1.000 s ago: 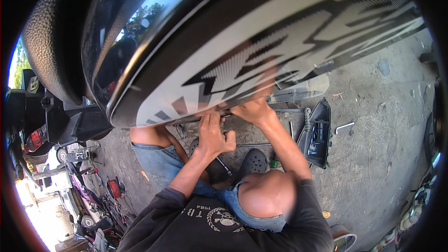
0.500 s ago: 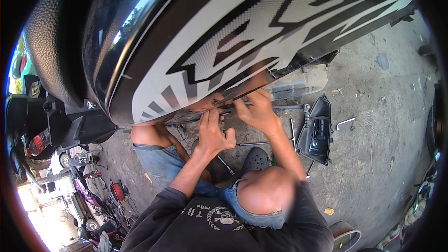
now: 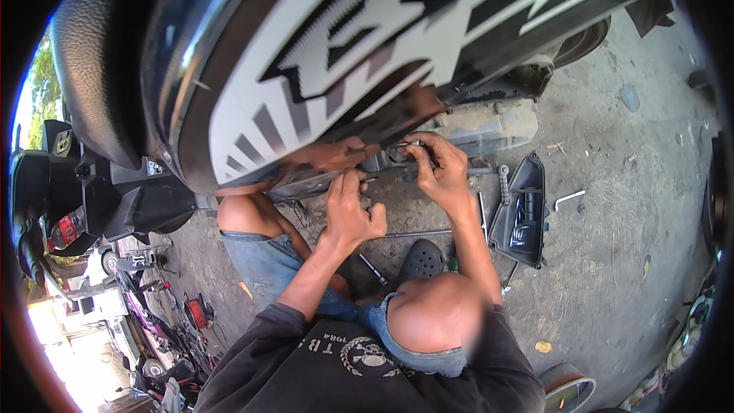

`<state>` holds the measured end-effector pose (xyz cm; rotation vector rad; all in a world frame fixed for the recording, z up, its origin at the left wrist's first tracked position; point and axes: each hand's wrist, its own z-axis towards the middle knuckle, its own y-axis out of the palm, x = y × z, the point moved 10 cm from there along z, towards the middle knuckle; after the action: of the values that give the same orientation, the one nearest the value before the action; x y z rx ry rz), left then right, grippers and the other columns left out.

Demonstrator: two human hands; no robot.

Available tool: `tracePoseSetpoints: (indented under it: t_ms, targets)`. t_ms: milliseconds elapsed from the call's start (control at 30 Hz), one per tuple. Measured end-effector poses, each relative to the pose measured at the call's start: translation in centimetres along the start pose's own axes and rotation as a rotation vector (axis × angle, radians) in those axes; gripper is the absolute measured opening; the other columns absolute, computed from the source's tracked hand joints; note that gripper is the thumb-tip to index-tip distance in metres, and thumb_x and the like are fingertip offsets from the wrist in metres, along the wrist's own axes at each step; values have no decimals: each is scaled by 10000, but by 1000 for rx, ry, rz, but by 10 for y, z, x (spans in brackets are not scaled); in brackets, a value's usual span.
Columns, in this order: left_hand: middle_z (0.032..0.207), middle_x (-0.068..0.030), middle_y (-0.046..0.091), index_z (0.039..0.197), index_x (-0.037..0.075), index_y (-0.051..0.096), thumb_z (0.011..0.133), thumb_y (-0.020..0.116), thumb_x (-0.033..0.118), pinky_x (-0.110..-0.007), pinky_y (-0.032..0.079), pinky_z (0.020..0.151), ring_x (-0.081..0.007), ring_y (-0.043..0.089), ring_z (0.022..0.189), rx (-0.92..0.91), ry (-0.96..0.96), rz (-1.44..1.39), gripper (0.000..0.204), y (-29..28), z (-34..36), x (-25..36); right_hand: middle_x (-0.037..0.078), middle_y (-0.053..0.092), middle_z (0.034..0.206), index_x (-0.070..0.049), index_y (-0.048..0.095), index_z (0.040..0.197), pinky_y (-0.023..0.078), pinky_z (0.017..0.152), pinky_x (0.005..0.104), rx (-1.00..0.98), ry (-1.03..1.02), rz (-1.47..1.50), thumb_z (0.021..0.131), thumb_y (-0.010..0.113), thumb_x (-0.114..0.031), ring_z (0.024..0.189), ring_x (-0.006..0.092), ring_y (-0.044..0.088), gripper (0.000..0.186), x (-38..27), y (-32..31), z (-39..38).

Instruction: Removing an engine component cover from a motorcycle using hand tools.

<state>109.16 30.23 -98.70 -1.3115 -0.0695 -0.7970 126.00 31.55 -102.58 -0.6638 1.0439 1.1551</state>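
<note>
The scooter's side panel [image 3: 306,118], white and black with a bold jagged graphic, slants across the upper part of the view, its lower edge toward the person. Just off that edge the right hand [image 3: 443,172] has thumb and index finger closed in a pinch on a small metallic piece [image 3: 414,144]; its exact kind is too small to tell. A fingertip pinch seems to suit so slight a piece and the tight space beside the panel.

The left hand [image 3: 350,213] is at the panel's lower edge too, left of the right hand, its fingers bent and close together, the thumb standing apart. A thin dark bit shows at its fingertips, but I cannot tell whether they grip it or whether they touch the panel; the pose may be for steadying.

Below the panel's right half sits a dusty grey casing [image 3: 497,126]. Left of the panel is the textured black seat [image 3: 99,53].

On the ground, toward the person from the panel, lie a thin steel rod [image 3: 417,233] and a socket extension [image 3: 372,268], near the grey clog [image 3: 420,261], perhaps left there for easy reach. Lower right of the panel rests an open black plastic housing [image 3: 526,177], its hollow side up, possibly so that loose items stay inside. Just beyond it, farther right of the panel, lies an L-shaped hex key [image 3: 570,197].
</note>
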Motion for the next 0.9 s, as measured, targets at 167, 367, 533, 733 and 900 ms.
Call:
tracePoseSetpoints:
  t_ms: [167,367,533,733,900]
  targets:
    - [736,-163,501,862,-35,527,558,560,90,-436,452,637,-358,516,671,71,-1,-49,330,-3,-6,-5,133,675,862,40,630,969,538,637,265,-81,-78,-124,848,584,95,784,185,699,141,-22,9,9]
    - [742,-166,514,877,-47,532,566,566,125,-431,454,650,-351,515,674,48,-4,-32,357,-2,-6,-5,152,661,889,36,598,962,549,659,276,-45,-187,-150,831,587,112,772,215,688,152,-24,14,8]
    - [735,-162,515,879,-53,529,570,570,138,-433,456,652,-350,514,677,46,8,-20,365,-2,-6,-4,139,647,840,29,593,925,537,644,313,-9,-269,-215,772,586,153,744,254,665,197,-13,13,-3]
    - [730,-174,506,834,-46,516,565,564,124,-434,455,643,-355,506,673,57,5,-15,322,-2,-7,-7,156,636,816,31,597,904,535,606,352,-70,-559,-274,618,614,110,689,300,638,297,-56,32,6]
    - [730,-181,492,820,-49,505,552,553,91,-438,447,634,-366,496,662,74,11,-41,306,-2,-4,-2,169,643,798,15,606,862,542,567,387,-279,-622,-318,641,597,27,713,312,663,221,-52,59,17]
